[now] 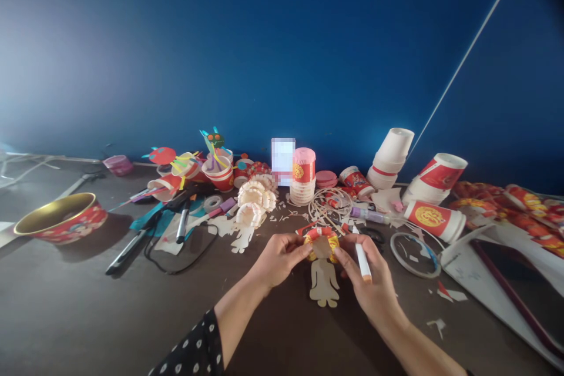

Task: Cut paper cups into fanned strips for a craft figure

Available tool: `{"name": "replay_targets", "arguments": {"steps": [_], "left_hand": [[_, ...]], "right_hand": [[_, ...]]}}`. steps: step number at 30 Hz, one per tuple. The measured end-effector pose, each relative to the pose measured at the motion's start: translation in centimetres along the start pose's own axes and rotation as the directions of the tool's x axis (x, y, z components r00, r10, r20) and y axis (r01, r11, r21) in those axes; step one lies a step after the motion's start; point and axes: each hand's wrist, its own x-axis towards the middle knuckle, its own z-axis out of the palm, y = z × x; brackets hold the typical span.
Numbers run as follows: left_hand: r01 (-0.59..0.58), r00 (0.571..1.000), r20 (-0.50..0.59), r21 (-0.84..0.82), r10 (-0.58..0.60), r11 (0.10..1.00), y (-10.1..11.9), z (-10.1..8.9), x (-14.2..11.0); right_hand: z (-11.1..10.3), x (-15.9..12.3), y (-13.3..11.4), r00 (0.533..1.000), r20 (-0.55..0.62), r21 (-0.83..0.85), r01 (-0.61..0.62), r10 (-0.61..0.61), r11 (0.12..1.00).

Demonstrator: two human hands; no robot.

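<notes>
A paper figure (324, 283) is held between my two hands, its pale body hanging below a head ringed by red and yellow pieces. My left hand (282, 255) pinches the left edge of that ring with thumb and fingers. On the other side my right hand (378, 275) grips the ring's right edge. A white marker (362, 259) with an orange end is also tucked between the fingers of my right hand. Just left of my left hand lie several similar pale figures with cream ruffled rings (253, 200).
Paper cups (393, 155) stand in stacks along the blue wall (282, 59). A red and gold tin (66, 223) sits at left, near a box cutter (130, 252). At right are a tape roll (414, 255) and a phone (522, 291). Paper scraps and coiled cord (330, 207) lie behind my hands.
</notes>
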Motion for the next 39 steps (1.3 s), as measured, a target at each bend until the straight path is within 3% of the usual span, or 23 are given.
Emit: {"name": "replay_targets", "arguments": {"steps": [16,24,39], "left_hand": [[0.008,0.999,-0.042,0.096,-0.003,0.995,-1.5,0.0,0.5],[0.040,0.982,-0.187,0.217,0.001,0.975,-1.7,-0.1,0.6],[0.040,0.991,-0.130,0.170,-0.018,0.985,-1.0,0.2,0.4]], "right_hand": [[0.1,0.2,0.2,1.000,0.004,0.008,-0.026,0.026,1.000],[0.1,0.2,0.5,0.997,-0.074,-0.049,-0.016,0.012,0.999],[0.1,0.2,0.2,1.000,-0.002,0.011,-0.028,0.028,1.000]]}}
